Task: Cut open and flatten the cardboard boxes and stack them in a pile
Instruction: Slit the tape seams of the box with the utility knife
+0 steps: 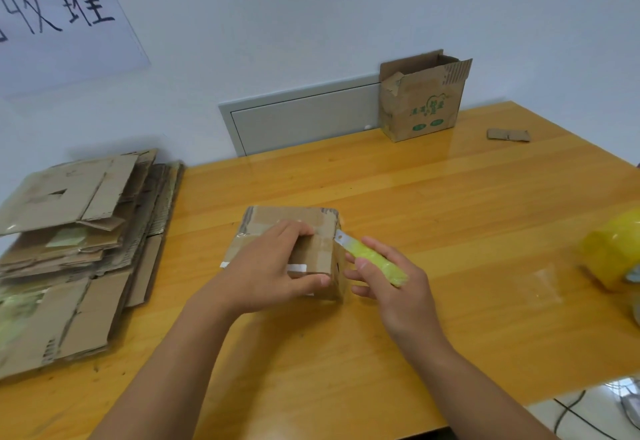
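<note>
A small taped cardboard box (277,219) sits in the middle of the wooden table (450,204). My left hand (266,268) grips it from above, fingers curled over the top and thumb along the near edge. My right hand (391,283) holds a yellow-green utility knife (375,259), whose blade tip touches the box's upper right edge. A pile of flattened cardboard (69,245) lies at the table's left end. An open cardboard box with green print (420,103) stands upright at the back against the wall.
A roll of yellow tape (611,249) lies at the right edge. A small cardboard scrap (508,135) rests at the back right. A grey wall panel (301,120) sits behind the table. Cables (571,412) run on the floor at lower right.
</note>
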Motion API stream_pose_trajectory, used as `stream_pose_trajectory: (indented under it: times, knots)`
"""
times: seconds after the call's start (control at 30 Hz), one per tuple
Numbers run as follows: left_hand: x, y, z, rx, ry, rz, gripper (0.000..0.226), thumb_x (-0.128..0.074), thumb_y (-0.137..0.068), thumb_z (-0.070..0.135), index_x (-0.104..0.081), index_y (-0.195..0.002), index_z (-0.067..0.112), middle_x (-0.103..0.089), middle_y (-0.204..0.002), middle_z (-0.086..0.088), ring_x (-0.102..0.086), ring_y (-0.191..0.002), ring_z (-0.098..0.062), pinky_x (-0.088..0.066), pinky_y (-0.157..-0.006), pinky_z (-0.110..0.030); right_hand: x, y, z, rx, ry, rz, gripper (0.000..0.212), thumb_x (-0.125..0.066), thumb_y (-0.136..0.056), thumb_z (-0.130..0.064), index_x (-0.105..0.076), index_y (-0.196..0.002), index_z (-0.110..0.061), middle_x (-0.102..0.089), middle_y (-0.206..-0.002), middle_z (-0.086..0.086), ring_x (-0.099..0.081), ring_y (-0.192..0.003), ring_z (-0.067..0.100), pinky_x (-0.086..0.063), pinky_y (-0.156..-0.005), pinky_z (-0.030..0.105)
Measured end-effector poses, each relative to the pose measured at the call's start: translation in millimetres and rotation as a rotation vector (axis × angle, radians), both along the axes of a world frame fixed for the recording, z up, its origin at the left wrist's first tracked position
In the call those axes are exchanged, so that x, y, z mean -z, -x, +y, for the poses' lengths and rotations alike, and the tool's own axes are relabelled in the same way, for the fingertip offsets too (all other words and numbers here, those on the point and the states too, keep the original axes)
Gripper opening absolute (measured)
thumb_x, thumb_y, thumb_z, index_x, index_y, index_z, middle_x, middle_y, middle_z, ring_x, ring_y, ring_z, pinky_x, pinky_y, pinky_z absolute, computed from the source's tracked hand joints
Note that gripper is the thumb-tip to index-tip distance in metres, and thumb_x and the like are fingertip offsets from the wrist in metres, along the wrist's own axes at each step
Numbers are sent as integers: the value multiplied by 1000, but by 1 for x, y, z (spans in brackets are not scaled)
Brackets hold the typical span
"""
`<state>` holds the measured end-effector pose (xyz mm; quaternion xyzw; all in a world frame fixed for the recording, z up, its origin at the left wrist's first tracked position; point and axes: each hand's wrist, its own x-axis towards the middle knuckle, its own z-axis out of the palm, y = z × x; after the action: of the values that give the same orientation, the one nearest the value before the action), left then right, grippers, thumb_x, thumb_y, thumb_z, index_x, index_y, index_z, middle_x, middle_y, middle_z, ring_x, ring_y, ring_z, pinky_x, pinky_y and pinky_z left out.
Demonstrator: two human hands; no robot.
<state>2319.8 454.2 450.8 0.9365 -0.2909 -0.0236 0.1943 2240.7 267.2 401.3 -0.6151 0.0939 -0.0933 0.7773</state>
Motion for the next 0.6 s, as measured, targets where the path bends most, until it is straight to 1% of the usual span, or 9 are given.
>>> stream_pose_trajectory:
  times: [0.07,0.2,0.3,0.5,0.57,0.6]
  knots:
    - [-2,-2,2,15,-4,26,73,-67,-80,61,-40,-140,29,-41,-137,17,-42,-122,-2,-37,-96,-21,1,0,-1,7,4,-7,32,-65,-94,-18,-63,-126,-23,-77,-98,-2,-74,-88,15,-59,-70,26]
    - [-2,-2,2,-13,29,28,75,-71,-80,58,-40,-141,27,-43,-137,16,-43,-123,-4,-37,-95,-19,4,0,1,8,28,-17,34,-65,-95,-19,-63,-128,-24,-77,-98,-8,-75,-87,16,-59,-70,25]
    - [-1,0,-1,-42,34,16,71,-71,-83,52,-40,-141,26,-46,-135,13,-46,-117,-6,-40,-93,-23,7,-2,3,0,52,-25,36,-64,-95,-19,-61,-130,-22,-77,-97,-7,-74,-87,15,-59,-70,25]
    - [0,1,-4,-63,38,15,69,-70,-83,52,-40,-140,25,-47,-134,12,-46,-114,-6,-40,-91,-23,13,-4,6,0,109,-62,36,-66,-93,-15,-61,-128,-20,-74,-97,-7,-74,-88,13,-57,-67,23]
    - [0,1,-4,-67,37,22,69,-70,-83,52,-40,-140,26,-47,-134,12,-45,-112,-5,-39,-89,-22,16,-4,7,0,133,-80,35,-66,-93,-15,-61,-127,-23,-73,-101,-6,-73,-89,13,-57,-67,23]
    - [0,0,-4,-67,35,22,70,-70,-83,52,-40,-140,25,-47,-134,11,-45,-112,-6,-39,-88,-22,17,-5,7,-2,158,-92,34,-67,-93,-17,-61,-125,-29,-73,-104,-4,-73,-92,12,-57,-68,24]
